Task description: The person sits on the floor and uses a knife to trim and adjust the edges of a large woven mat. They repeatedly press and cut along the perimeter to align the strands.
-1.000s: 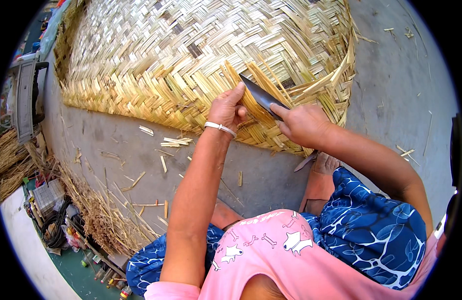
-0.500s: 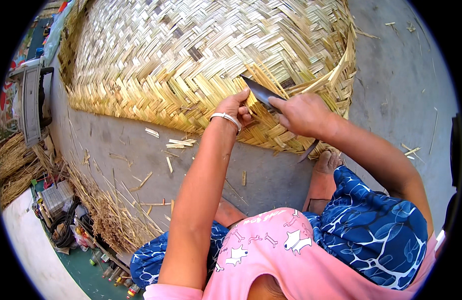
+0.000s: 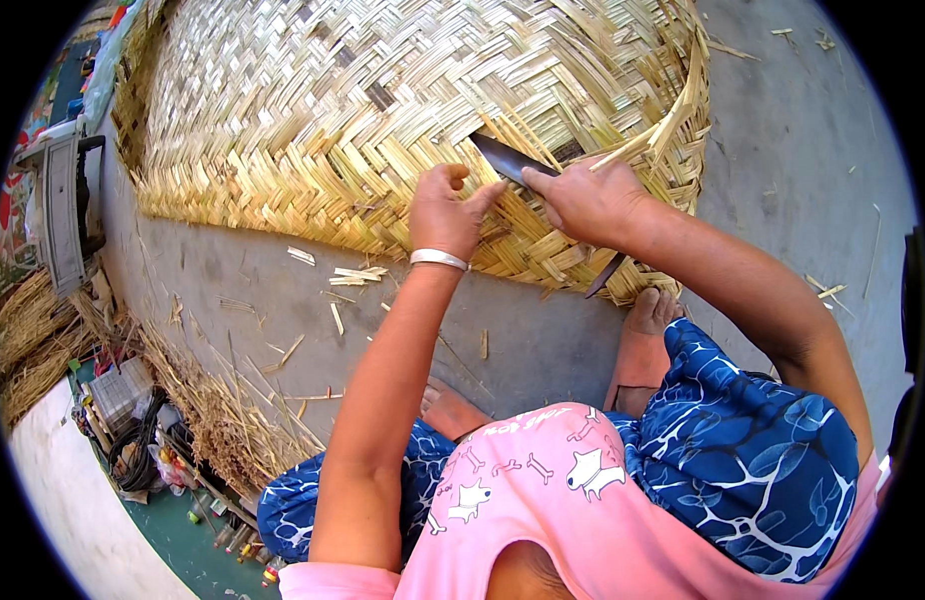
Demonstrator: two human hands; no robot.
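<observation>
A large woven mat (image 3: 283,110) of pale straw-coloured strips lies before me, its near edge band more yellow than its middle. My right hand (image 3: 595,203) grips a dark knife (image 3: 508,158), the blade pointing up and left across the weave. The knife's curved tail end sticks out below that hand. Several loose strip ends (image 3: 528,132) stand up beside the blade. My left hand (image 3: 448,212), with a white bracelet at the wrist, is over the mat's near band. Its thumb and fingers are apart, and I see nothing between them; the thumb reaches toward the strips by the blade.
Cut strip pieces (image 3: 358,275) lie scattered on the grey floor (image 3: 543,335). My bare foot (image 3: 647,325) is close to the mat's near right corner. At the left are dry stalks (image 3: 218,420), a grey metal frame (image 3: 61,205) and a coil of black cable (image 3: 133,455).
My left hand has moved up and left, and its fingers have come apart from the strips near the blade. The right hand has shifted slightly up and left with the knife.
</observation>
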